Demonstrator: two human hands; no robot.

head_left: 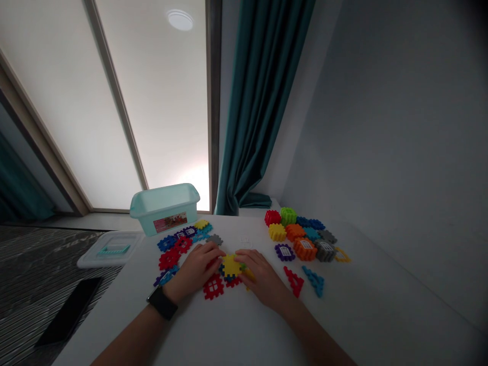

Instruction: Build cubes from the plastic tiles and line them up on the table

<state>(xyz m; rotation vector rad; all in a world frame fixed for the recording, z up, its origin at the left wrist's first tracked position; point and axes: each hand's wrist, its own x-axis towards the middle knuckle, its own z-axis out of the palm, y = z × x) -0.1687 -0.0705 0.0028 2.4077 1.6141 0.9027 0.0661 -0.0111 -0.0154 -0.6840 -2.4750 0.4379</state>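
Note:
A yellow notched tile (231, 266) lies flat between my two hands at the middle of the table, over blue and red pieces. My left hand (201, 264), with a black watch on its wrist, holds the tile's left edge with its fingertips. At the right edge, my right hand (259, 274) grips the same tile, with green and yellow pieces partly hidden under its fingers. A red window tile (213, 286) lies just below my left hand. Close above the hands is a grey tile (214, 239).
A mint bin (168, 203) stands at the back left, its lid (110, 249) beside the table. Loose blue and red tiles (169, 259) lie left. Stacks of coloured tiles (305, 249) stand right, with red (293, 281) and blue triangles (314, 280) in front.

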